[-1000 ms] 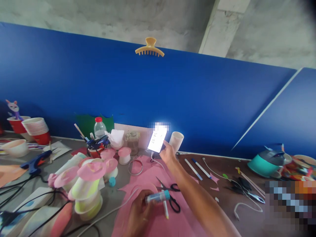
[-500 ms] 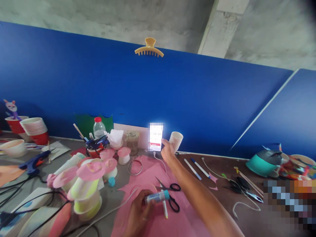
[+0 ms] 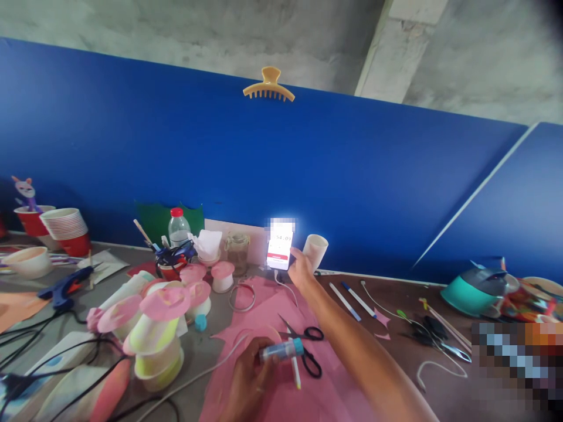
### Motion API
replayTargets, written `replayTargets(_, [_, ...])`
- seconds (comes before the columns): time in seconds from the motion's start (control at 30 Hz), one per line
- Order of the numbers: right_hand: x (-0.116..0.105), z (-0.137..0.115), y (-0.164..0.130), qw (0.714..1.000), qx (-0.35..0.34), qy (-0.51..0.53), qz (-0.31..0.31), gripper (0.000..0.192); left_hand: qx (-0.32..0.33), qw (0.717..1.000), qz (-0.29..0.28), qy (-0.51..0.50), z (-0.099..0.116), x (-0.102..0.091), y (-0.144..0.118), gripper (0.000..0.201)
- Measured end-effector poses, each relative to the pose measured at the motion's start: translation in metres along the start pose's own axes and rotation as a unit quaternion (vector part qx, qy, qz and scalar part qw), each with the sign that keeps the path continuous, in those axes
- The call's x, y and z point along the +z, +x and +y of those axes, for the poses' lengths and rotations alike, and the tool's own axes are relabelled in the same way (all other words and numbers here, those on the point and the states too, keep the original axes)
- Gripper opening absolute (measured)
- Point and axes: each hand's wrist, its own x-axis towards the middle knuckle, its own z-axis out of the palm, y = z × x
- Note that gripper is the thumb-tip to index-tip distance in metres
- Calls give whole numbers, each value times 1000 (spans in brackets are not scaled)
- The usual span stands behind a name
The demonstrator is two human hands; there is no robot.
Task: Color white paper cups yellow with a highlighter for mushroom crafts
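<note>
Item: lit phone [image 3: 280, 245], propped upright on its long axis just ahead of our extended right hand [image 3: 301, 271], whose fingers seem to touch its edge, while our nearer left hand [image 3: 246, 381] grips a glue stick [image 3: 281, 350] lying crosswise

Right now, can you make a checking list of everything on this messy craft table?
Surface: grey table under pink paper.
Job's things: glue stick, lit phone.
Clutter: scissors, pens, paper cups, red cups, water bottle, glue gun.
Hands: left hand grips the glue stick; right hand touches the phone.
Cables: white cable from the phone; black cords.
Surroundings: blue wall, hair claw.
</note>
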Motion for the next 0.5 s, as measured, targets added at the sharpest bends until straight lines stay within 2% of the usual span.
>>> replayTargets(0.2, [5, -6, -5, 998, 41, 48, 25, 20, 8, 1000, -4, 2, -1, 0, 2, 41])
replayTargets(0.5, [12, -9, -7, 997, 45, 55, 23, 23, 6, 1000, -4, 26, -2, 0, 2, 36])
